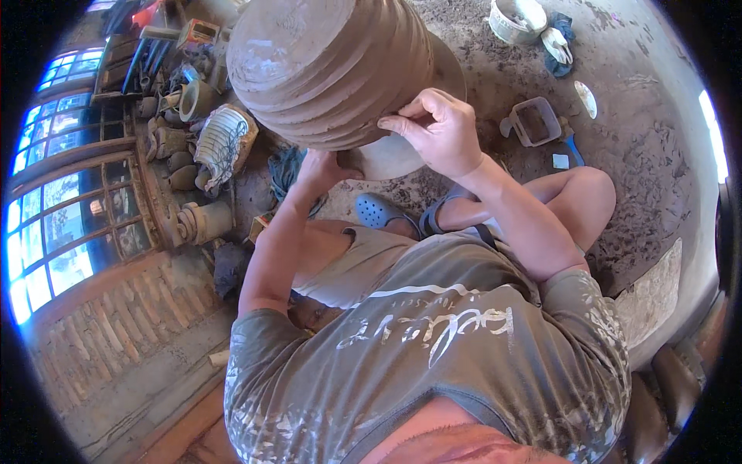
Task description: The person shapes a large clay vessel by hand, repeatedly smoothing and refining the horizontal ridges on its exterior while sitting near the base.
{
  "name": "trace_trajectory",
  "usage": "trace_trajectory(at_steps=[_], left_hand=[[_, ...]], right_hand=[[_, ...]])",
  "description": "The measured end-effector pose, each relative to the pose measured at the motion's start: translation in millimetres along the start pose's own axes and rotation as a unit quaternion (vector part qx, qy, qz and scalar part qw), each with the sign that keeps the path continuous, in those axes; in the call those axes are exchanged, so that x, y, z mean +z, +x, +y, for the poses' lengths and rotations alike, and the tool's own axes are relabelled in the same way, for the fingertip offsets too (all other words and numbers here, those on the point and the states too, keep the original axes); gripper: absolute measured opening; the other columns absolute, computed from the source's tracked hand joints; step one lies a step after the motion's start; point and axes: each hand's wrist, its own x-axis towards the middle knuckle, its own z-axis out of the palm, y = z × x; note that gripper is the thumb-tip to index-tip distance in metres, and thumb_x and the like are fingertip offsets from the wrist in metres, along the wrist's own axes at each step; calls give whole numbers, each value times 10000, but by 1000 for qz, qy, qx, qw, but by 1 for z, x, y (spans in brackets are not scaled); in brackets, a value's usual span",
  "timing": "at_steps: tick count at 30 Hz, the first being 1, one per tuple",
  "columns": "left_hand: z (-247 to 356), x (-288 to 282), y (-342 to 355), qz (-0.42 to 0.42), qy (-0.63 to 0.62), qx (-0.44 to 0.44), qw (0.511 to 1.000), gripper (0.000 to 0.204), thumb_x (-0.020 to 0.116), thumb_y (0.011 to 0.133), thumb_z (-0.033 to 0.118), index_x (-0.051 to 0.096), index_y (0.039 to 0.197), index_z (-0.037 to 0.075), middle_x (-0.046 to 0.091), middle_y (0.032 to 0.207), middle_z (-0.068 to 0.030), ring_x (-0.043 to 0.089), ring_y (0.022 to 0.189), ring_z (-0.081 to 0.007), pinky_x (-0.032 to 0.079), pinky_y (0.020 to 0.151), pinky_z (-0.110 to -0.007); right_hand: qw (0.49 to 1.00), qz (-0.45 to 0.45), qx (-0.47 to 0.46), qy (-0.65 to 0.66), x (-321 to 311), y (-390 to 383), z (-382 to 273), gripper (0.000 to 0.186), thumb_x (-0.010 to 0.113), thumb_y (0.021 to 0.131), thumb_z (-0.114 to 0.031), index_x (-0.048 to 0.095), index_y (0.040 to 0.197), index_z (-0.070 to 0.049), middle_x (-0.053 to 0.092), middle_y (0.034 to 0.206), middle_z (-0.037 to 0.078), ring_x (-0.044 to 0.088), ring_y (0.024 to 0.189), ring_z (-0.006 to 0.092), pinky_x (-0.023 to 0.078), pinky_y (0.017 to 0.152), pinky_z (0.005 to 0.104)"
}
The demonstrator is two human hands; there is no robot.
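Note:
A large brown clay pot [332,69], ringed with ridges, leans across the upper middle. Beneath it shows a pale round disc [386,157], partly covered by the pot. My right hand [442,133] is closed in a pinch at the pot's near right side, thumb and fingertips against the ridged clay. Whatever lies between those fingertips, if anything, is too small to make out. Below the pot's lower left edge is my left hand [318,172], its thumb stretched along the underside by the disc. The pot hides its other fingers.
Several clay vessels [185,158] and tools crowd the left by the window [69,201]. A pale ribbed piece [224,138] lies there. On the right floor are a plastic tub [535,122], a blue-handled brush [573,147] and a white bucket [516,23]. Clay scraps litter the floor.

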Motion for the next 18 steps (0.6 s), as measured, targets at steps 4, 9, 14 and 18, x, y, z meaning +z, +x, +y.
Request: trace_trajectory(at_steps=[4, 9, 14, 18], left_hand=[[-29, -9, 5, -13, 5, 92, 996, 1069, 1001, 597, 354, 554, 1531, 90, 536, 1583, -171, 435, 1498, -386, 361, 1243, -462], [-34, -14, 4, -53, 49, 52, 996, 1056, 992, 607, 377, 559, 1523, 80, 551, 1567, -179, 444, 1490, -388, 368, 1236, -466], [-26, -9, -4, 6, 34, 41, 999, 1064, 976, 636, 470, 538, 1537, 113, 533, 1575, -190, 445, 1487, -405, 376, 1223, -483], [23, -4, -4, -40, 80, -88, 992, 1166, 962, 631, 574, 482, 1557, 52, 507, 1572, -258, 473, 1463, -427, 413, 1197, -492]], right_hand=[[997, -51, 51, 31, -14, 17, -5, 267, 949, 796, -93, 701, 755, -5, 734, 743, 53, 658, 642, 85, 538, 600, 271], [986, -80, 137, -47, -47, 49, 2, 317, 983, 736, -229, 754, 772, -12, 755, 770, 113, 681, 680, 138, 549, 663, 317], [983, -13, 171, 70, -69, 77, 36, 302, 818, 922, -221, 780, 1101, 19, 784, 907, 96, 689, 712, 134, 564, 690, 294], [976, -78, 202, 15, -55, 59, 7, 367, 667, 1012, -156, 714, 1326, 29, 796, 1003, 134, 696, 714, 123, 581, 697, 296]])
